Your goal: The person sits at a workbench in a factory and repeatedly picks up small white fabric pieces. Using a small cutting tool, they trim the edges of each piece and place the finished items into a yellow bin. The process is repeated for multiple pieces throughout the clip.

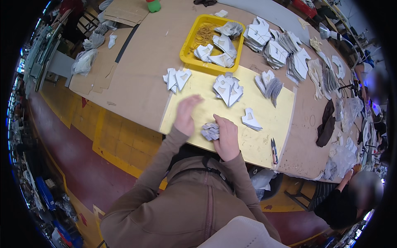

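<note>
Holding a grey bundle [210,131], apparently, the right grip [227,136] is half-closed.

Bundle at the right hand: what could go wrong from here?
Pieces might drop: the bundle sits near the table's front edge, and the left hand is off it. The right hand could brush the small white stack beside it. The uncovered snips might catch a sleeve.

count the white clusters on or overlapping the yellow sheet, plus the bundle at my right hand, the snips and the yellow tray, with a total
White clusters: 4
Bundle at your right hand: 1
Snips: 1
Yellow tray: 1
Total: 7
</note>
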